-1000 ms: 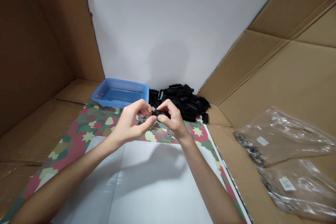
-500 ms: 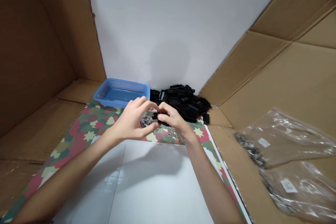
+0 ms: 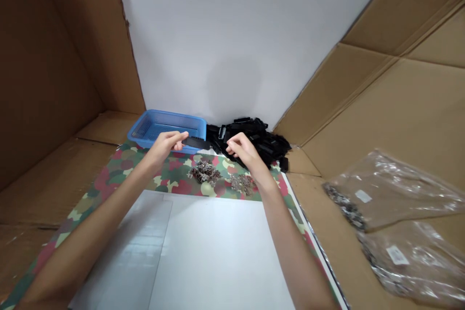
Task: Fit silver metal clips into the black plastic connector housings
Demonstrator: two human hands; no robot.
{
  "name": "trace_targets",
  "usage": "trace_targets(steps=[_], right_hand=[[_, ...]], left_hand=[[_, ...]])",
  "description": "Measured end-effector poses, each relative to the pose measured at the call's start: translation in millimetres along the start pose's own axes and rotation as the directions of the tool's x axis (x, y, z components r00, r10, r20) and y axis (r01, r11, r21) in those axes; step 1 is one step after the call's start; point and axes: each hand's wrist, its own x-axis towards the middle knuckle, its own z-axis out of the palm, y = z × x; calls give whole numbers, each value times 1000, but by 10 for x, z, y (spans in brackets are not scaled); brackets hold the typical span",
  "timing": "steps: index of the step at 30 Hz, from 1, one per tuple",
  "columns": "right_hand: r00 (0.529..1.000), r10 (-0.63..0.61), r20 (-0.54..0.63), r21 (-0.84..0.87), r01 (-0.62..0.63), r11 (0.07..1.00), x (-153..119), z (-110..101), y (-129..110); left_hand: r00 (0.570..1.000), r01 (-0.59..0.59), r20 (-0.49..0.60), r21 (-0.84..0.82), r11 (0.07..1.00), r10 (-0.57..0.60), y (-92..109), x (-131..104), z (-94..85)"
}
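Observation:
My left hand [image 3: 165, 147] pinches one end of a flat, long black plastic piece [image 3: 198, 143], which points to the right in front of the blue basket [image 3: 136, 139]. My right hand [image 3: 242, 149] is closed, thumb against curled fingers, by the front of a heap of black plastic pieces [image 3: 269, 143]. Whether anything small sits between those fingertips cannot be made out. Below and between the hands lie a pile of small dark metal parts [image 3: 205, 172] and, to its right, a flatter pile of small shiny metal parts [image 3: 241, 183].
A camouflage-patterned cloth [image 3: 174, 179] covers the table under a white sheet [image 3: 218, 252]. Two clear plastic bags [image 3: 399, 193] with small metal parts lie on cardboard at the right. Cardboard walls [image 3: 72, 34] stand on both sides, with a white wall behind.
My hands were together over the metal parts around a black piece. They have moved apart; the left hand has carried the piece left toward the basket, and both metal piles are uncovered.

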Motion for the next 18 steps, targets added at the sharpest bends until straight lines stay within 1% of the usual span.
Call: trace_targets(steps=[2, 3, 4, 5, 6, 7, 8, 9, 10, 12, 14, 15, 17, 18], right_hand=[[997, 31, 65, 27, -32, 999, -42, 85, -27], [989, 54, 135, 66, -63, 996, -66, 124, -45], [968, 80, 237, 117, -110, 987, -87, 158, -64], [930, 103, 353, 171, -173, 970, -105, 186, -79], [881, 120, 458, 217, -242, 946, -118, 210, -90], [839, 130, 529, 254, -303, 919, -124, 229, -94], [820, 136, 556, 285, -342, 896, -125, 245, -91], [827, 142, 545, 310, -355, 882, -121, 260, -81], [849, 148, 507, 327, -348, 878, -115, 273, -66], [893, 150, 424, 327, -305, 894, -102, 297, -29], [910, 143, 390, 294, -270, 917, -93, 317, 7], [912, 141, 386, 277, -260, 925, -90, 326, 22], [912, 137, 386, 254, -248, 935, -87, 341, 44], [912, 134, 387, 250, -244, 937, -86, 347, 53]], left_hand=[[996, -2, 91, 29, 1000, -1, 44, -65, 77], [989, -4, 148, 51, 999, -4, 84, -102, 119], [979, -11, 204, 76, 997, -5, 129, -135, 159], [968, -25, 250, 104, 994, -1, 175, -162, 195], [961, -45, 278, 131, 990, 7, 217, -182, 221], [957, -73, 289, 159, 984, 24, 248, -198, 235], [957, -108, 287, 193, 975, 49, 265, -215, 234], [959, -147, 274, 242, 959, 77, 262, -239, 216], [960, -185, 257, 308, 933, 106, 239, -278, 182], [953, -267, 260, 480, 836, 154, 125, -427, 76], [934, -342, 311, 641, 687, 176, -56, -679, -47], [927, -366, 334, 695, 619, 172, -158, -830, -102], [931, -363, 330, 771, 524, 159, -348, -1132, -179], [936, -350, 322, 790, 504, 144, -426, -1262, -198]])
